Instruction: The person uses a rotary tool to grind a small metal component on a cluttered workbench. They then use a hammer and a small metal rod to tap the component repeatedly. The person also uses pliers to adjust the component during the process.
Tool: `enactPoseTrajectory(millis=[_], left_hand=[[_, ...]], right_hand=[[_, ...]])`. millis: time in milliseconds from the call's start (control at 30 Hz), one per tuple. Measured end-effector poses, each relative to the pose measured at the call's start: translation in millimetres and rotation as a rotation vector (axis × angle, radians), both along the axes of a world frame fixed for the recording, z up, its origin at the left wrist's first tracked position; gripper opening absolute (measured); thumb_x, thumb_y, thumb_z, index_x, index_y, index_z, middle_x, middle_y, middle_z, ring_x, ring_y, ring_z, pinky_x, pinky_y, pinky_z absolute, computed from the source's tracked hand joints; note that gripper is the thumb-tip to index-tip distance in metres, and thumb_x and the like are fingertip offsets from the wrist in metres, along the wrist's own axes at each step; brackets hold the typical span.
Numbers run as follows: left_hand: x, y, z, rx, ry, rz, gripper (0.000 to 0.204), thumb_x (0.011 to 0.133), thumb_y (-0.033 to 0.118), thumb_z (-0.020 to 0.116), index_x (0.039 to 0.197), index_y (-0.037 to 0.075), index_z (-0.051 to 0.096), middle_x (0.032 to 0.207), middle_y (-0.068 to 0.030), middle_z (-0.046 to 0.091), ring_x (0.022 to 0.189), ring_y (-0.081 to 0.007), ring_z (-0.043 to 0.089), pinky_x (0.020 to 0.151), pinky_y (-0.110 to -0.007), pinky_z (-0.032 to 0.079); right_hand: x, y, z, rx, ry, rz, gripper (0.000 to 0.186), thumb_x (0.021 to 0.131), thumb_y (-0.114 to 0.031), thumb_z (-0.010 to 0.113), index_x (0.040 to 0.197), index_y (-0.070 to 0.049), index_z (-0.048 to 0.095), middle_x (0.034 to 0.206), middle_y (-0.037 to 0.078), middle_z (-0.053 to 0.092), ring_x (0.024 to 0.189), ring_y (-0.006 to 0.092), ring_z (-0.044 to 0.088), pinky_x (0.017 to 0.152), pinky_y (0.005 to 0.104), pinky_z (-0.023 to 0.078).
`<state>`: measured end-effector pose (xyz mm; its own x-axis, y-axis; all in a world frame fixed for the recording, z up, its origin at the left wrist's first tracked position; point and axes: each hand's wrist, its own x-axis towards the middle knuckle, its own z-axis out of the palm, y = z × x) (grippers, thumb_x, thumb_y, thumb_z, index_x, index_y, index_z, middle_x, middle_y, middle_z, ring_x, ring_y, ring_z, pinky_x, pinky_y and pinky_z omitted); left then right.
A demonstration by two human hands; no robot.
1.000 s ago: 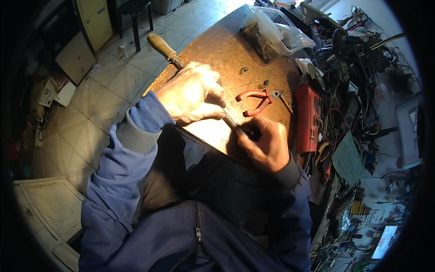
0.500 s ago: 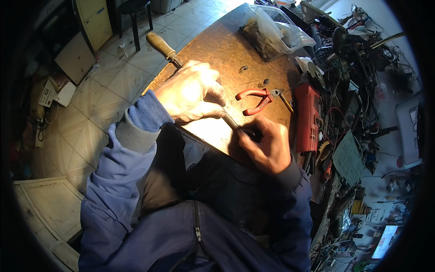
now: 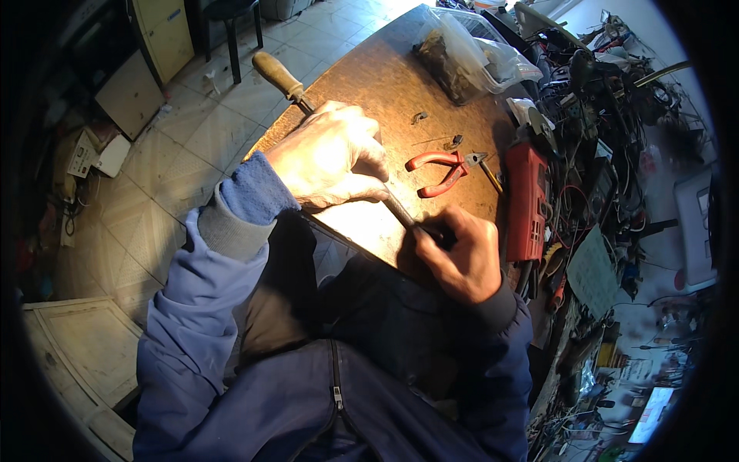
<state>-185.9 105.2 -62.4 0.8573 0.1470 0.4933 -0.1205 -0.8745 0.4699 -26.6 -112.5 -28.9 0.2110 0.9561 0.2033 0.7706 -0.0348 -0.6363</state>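
A file with a wooden handle point(image 3: 277, 75) lies slantwise over the near left edge of the wooden table. My left hand point(image 3: 327, 158) is closed around its middle, knuckles up, with the handle sticking out at the upper left. Between my hands shows the grey metal blade point(image 3: 399, 209). At the blade's lower right end my right hand point(image 3: 462, 254) is closed, thumb and bent fingers pinching the blade's end; a dark shape within those fingers is too shaded to name. Beyond my right hand lie red-handled pliers point(image 3: 441, 171), jaws toward the right.
Small dark bits point(image 3: 453, 142) lie beyond the pliers on the table point(image 3: 369, 85). A clear plastic container point(image 3: 481, 65) with a bag stands at the far end. Along the right are a red meter-like device point(image 3: 526, 200) and heaped cables point(image 3: 593, 154). A black stool point(image 3: 231, 31) stands on the tiled floor.
The whole view has shifted slightly. My right hand has moved a little to the lower right, and slightly more of the blade shows between my hands. My left hand keeps its hold.
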Motion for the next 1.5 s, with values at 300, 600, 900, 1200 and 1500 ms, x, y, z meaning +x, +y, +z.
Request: enactPoseTrajectory(millis=[300,600,900,1200,1500], left_hand=[[2.7,-1.9,6.4,-0.024,0.014,-0.008,0.022,0.079,0.032,0.085,0.086,0.012,0.080,0.086,-0.0027,0.062,0.093,-0.0244,0.059,0.090,-0.040,0.044],[2.6,-0.6,3.0,-0.008,0.011,-0.013,0.023,0.078,0.031,0.086,0.087,0.011,0.080,0.086,-0.0037,0.062,0.093,-0.0250,0.059,0.089,-0.040,0.044],[1.7,-2.7,7.1,-0.033,0.004,-0.006,0.022,0.078,0.031,0.086,0.087,0.012,0.080,0.086,-0.0036,0.062,0.094,-0.0252,0.058,0.088,-0.040,0.044],[1.0,-3.3,7.7,-0.019,0.017,-0.004,0.022,0.078,0.030,0.086,0.088,0.011,0.080,0.087,-0.0043,0.062,0.093,-0.0260,0.058,0.087,-0.040,0.044],[-2.0,-2.8,10.3,-0.044,0.018,-0.014,0.023,0.076,0.030,0.087,0.086,0.011,0.079,0.087,-0.0041,0.063,0.093,-0.0252,0.057,0.088,-0.041,0.042]], right_hand=[[-7.2,27.9,5.0,-0.030,0.009,-0.031,0.024,0.085,-0.020,0.074,0.082,0.001,0.063,0.073,0.023,0.064,0.067,0.0396,0.067,0.060,0.0434,0.050],[-1.5,-18.5,2.3,-0.031,0.029,-0.063,0.018,0.085,-0.015,0.073,0.084,0.002,0.066,0.072,0.019,0.065,0.065,0.0303,0.069,0.062,0.0375,0.052],[-4.4,19.8,0.4,0.024,0.023,-0.007,0.021,0.084,-0.017,0.073,0.083,0.002,0.064,0.073,0.023,0.065,0.066,0.0399,0.067,0.059,0.0429,0.051],[-0.2,-30.0,11.0,-0.006,0.731,-0.242,0.020,0.097,-0.014,0.070,0.097,0.006,0.068,0.077,0.003,0.068,0.068,0.0094,0.062,0.061,0.0262,0.050],[16.6,-31.8,-4.8,0.228,1.567,-0.174,0.030,0.102,-0.033,0.054,0.093,-0.005,0.061,0.079,0.008,0.055,0.060,0.0200,0.046,0.052,0.0313,0.037]])
